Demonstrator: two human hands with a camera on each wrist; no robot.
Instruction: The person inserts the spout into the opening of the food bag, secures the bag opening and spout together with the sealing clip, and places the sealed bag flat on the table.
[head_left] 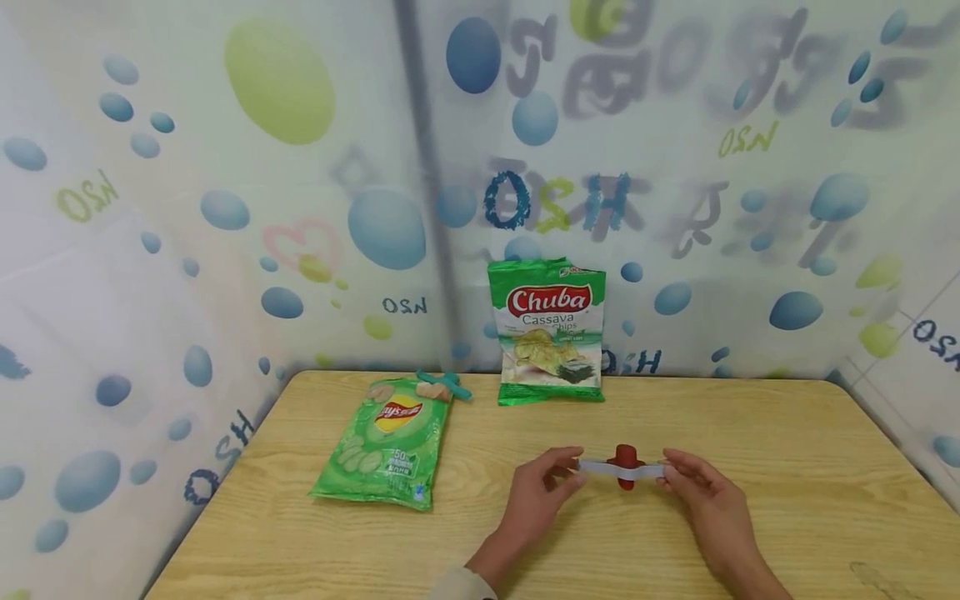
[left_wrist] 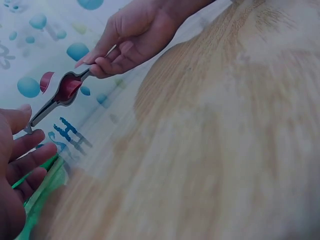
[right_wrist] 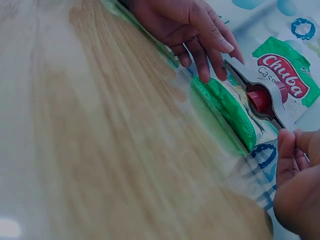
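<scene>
A patterned curtain [head_left: 465,317] with blue and green ovals and H2O lettering stands behind and beside my wooden table [head_left: 480,471]. On the table to my left lies the green Lay's bag [head_left: 386,446], face up. Further back, near the middle, the Chuba bag [head_left: 551,342] stands upright just before the curtain, its front toward me and its top edge uneven.

My left hand [head_left: 538,492] and right hand [head_left: 712,504] are well apart, facing each other, with a pale sleeve [head_left: 461,583] at my left wrist. Between them I hold the grey strip [head_left: 600,468] level over the table, in front of the Chuba bag and a little to its right. My left thumb and forefinger pinch one end; my right thumb and forefinger pinch the other.

A teal thing [head_left: 450,379] sits at the far right corner of the Lay's bag. Smallest is the red plug [head_left: 626,455], set at the middle of the strip, which bulges around it; red shows above and below.
</scene>
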